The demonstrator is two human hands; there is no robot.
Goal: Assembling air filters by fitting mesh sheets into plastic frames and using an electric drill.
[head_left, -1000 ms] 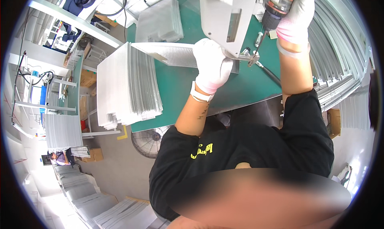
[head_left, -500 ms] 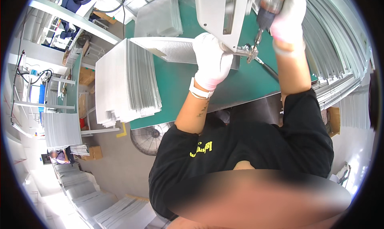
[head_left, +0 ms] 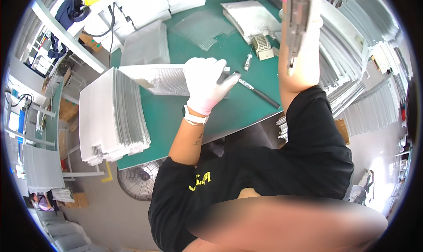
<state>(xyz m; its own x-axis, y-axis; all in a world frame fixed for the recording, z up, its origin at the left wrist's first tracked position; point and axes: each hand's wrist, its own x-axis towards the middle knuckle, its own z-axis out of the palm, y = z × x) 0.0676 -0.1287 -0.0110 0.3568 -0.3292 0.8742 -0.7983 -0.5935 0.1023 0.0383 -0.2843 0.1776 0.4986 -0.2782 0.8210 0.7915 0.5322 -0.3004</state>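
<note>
My left hand [head_left: 205, 82], white-gloved, is over the right end of a perforated sheet-metal panel [head_left: 167, 81] that stands on edge on the green table [head_left: 211, 115]. Its fingers curl round a small dark piece I cannot make out, and the thumb points right beside the head of a black-handled hammer [head_left: 260, 94]. My right hand [head_left: 314, 7] is raised at the top right, its fingers hidden. A long silver-grey metal piece [head_left: 297, 25], blurred and close to the camera, covers much of that hand and forearm; whether I hold it is unclear.
A tall stack of white panels [head_left: 108, 115] stands at the table's left edge. Behind lie thin mesh sheets [head_left: 202, 27], a panel pile [head_left: 253, 18], a beige slotted block [head_left: 263, 47] and a small screwdriver [head_left: 248, 61]. A floor fan [head_left: 141, 181] stands below left.
The white metal housing and the drill in my right hand have left the middle of the view. My right arm has gone higher, my left hand has moved off the housing, and the view has shifted.
</note>
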